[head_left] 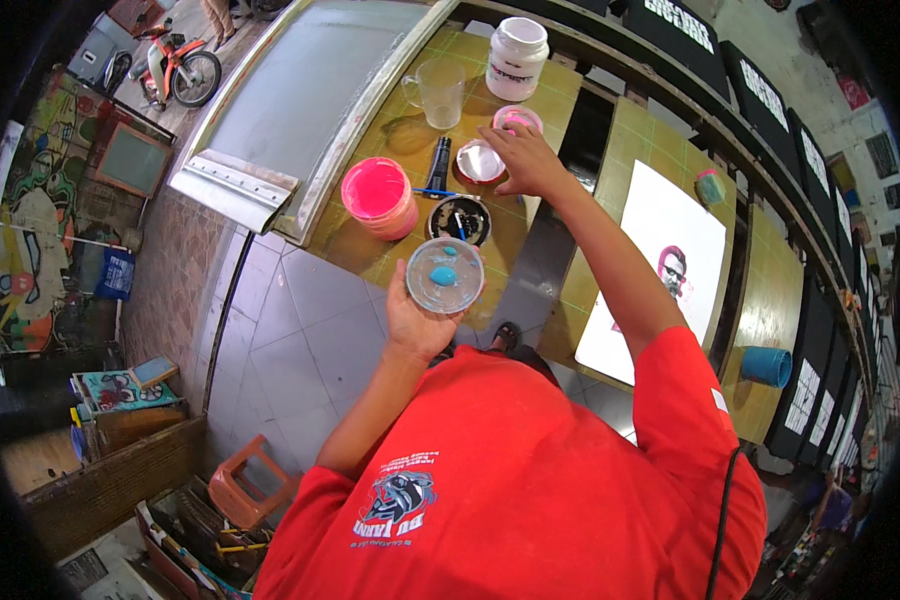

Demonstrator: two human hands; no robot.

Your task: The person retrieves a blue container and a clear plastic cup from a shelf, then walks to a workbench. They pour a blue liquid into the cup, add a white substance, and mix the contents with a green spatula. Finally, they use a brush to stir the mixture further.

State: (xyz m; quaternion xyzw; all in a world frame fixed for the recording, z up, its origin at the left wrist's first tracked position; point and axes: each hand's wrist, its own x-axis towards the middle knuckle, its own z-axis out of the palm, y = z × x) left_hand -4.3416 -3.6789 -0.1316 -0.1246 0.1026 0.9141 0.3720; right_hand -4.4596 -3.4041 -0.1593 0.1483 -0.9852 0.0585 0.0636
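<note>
Nearest the body, the left hand [417,318] is cupped under a clear round lid [445,275] dotted with blue paint, fingers curled round its rim, holding it just off the edge of the yellow-green table [555,290]. Beyond it on the table stand a black-filled tub [459,219] and a pink paint tub [378,196]. Farther out, the right hand [526,160] rests fingers spread, palm down beside a small red-rimmed pot [479,162], gripping nothing, with a clear jug [440,91] and white jar [517,58] behind.
</note>
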